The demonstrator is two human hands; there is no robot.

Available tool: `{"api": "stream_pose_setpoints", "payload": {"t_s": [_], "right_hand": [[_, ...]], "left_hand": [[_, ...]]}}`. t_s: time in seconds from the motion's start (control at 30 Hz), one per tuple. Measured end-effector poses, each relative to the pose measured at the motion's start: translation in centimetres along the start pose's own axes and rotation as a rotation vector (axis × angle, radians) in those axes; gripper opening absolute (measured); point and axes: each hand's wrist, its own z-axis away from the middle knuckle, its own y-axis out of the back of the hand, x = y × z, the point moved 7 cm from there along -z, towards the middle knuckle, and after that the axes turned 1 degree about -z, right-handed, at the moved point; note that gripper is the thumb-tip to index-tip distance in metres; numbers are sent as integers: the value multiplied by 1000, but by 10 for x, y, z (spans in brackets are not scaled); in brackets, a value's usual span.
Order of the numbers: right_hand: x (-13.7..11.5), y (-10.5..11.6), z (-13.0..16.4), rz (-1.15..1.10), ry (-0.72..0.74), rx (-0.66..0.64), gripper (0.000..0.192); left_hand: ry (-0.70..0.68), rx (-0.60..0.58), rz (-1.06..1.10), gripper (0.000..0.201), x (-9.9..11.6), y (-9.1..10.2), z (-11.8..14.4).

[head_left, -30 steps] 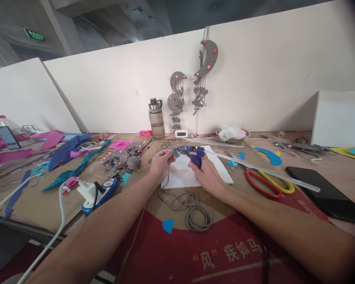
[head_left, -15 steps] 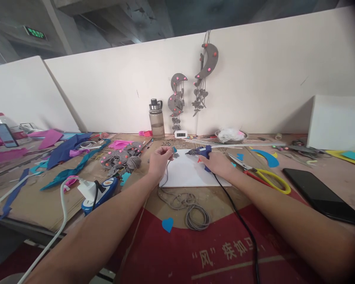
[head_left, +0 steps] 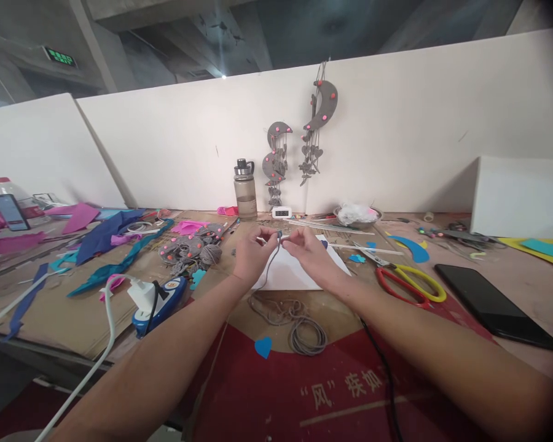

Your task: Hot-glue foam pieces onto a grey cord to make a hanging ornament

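My left hand (head_left: 254, 253) is closed, pinching a small grey-blue felt piece (head_left: 279, 235) above the white board (head_left: 290, 275). My right hand (head_left: 308, 253) meets it from the other side, its thumb and fingers pressed together at the same piece. From the pinch a grey cord (head_left: 268, 268) drops over the board's near edge and runs to a loose coil (head_left: 306, 335) on the cardboard. Behind my right hand, a blue glue gun (head_left: 324, 244) is mostly hidden; a white glue stick (head_left: 366, 248) extends to its right.
Scissors (head_left: 408, 281) with red and yellow handles and a black phone (head_left: 493, 304) lie to the right. A blue heart (head_left: 263, 347) lies in front. Left are a power strip (head_left: 159, 307) and grey decorations (head_left: 191, 248). A bottle (head_left: 245, 190) stands behind; moon hangings (head_left: 323, 107) hang on the white panel.
My right hand has let go of the glue gun, which now lies behind it, and has moved left to the felt piece. My left hand has shifted slightly right with the piece and cord.
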Motion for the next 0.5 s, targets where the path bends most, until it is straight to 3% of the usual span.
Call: {"api": "stream_pose_setpoints", "payload": {"t_s": [0.1,0.17,0.23,0.4,0.5], "right_hand": [[1,-26,3,-368,-169,-67,32],[1,-32,3,-453,-237,-69,33],[-2,-28,0,-366,-198,-22,28],[-16,-7,-5,99,83,112,11],[-20,2,-3,221,195,174,10]], "left_hand": [[-50,2,-29,7,7,4,0],[-23,5,-11,8,5,5,-1],[42,6,46,10,-1,4,-2],[168,-14,247,14,-13,-3,-1],[212,-59,319,12,-14,-9,1]]}}
